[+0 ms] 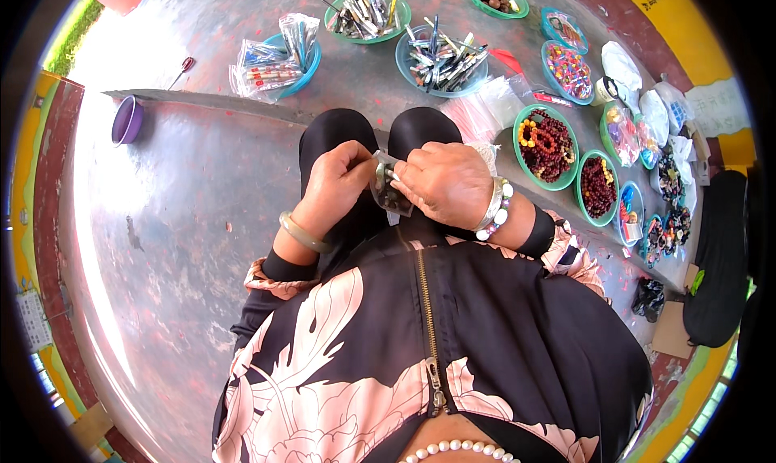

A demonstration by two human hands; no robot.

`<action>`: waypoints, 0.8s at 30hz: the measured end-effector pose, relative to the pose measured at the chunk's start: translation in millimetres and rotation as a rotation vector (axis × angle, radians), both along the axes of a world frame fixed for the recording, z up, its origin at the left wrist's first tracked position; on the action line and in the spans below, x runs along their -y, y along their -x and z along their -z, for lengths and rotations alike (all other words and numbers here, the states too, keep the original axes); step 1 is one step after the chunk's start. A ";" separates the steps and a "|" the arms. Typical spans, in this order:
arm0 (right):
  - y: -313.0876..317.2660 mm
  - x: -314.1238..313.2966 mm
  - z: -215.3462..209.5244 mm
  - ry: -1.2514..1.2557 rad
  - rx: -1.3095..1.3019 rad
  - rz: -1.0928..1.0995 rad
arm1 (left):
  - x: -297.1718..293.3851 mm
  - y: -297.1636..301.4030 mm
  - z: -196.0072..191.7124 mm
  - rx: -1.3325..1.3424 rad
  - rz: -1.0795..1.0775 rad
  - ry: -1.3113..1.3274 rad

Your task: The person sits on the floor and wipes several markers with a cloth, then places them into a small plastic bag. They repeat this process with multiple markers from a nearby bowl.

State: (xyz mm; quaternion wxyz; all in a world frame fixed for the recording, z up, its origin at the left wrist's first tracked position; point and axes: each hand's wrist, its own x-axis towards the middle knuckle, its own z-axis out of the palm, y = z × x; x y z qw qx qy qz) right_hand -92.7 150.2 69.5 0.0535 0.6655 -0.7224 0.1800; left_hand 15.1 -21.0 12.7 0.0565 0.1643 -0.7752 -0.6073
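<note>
Over my lap, my left hand (pixel 340 177) pinches the edge of a small clear plastic bag (pixel 383 190) with dark pieces inside. From the other side, my right hand (pixel 446 183) closes on the bag's right edge near its top. What the dark pieces are is too small to tell. Between the two hands the bag hangs upright in front of my knees. A pale bangle (pixel 305 233) circles my left wrist; a beaded bracelet (pixel 501 211) is on the right one. My right fingertips are partly hidden behind the hand.
Beyond my knees a raised ledge holds basins of pens (pixel 449 60), a basin of bagged pens (pixel 301 67) and loose plastic bags (pixel 475 114). To the right stand green basins of dark red bead bracelets (pixel 558 160). A purple bowl (pixel 128 122) sits at far left, near red-handled scissors (pixel 187 63).
</note>
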 end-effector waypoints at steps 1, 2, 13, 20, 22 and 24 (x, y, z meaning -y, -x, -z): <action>1.4 0.5 -2.6 0.008 -0.007 0.002 | 0.4 -0.4 -0.4 -0.002 -0.008 -0.029; 2.4 0.6 -3.5 0.015 -0.014 0.004 | 0.8 -0.6 -2.4 -0.005 -0.016 -0.057; 4.6 -11.0 -16.9 0.254 0.018 -0.021 | 14.3 -1.1 9.2 -0.031 -0.083 -0.379; 6.3 -7.6 -2.3 0.313 0.029 -0.011 | 12.9 1.7 12.4 -0.053 -0.083 -0.432; 6.3 -6.5 3.0 0.298 0.076 -0.030 | 12.4 1.9 10.8 -0.045 -0.101 -0.461; 5.2 -4.2 8.2 0.279 0.116 -0.049 | 10.9 3.0 6.7 -0.035 -0.127 -0.510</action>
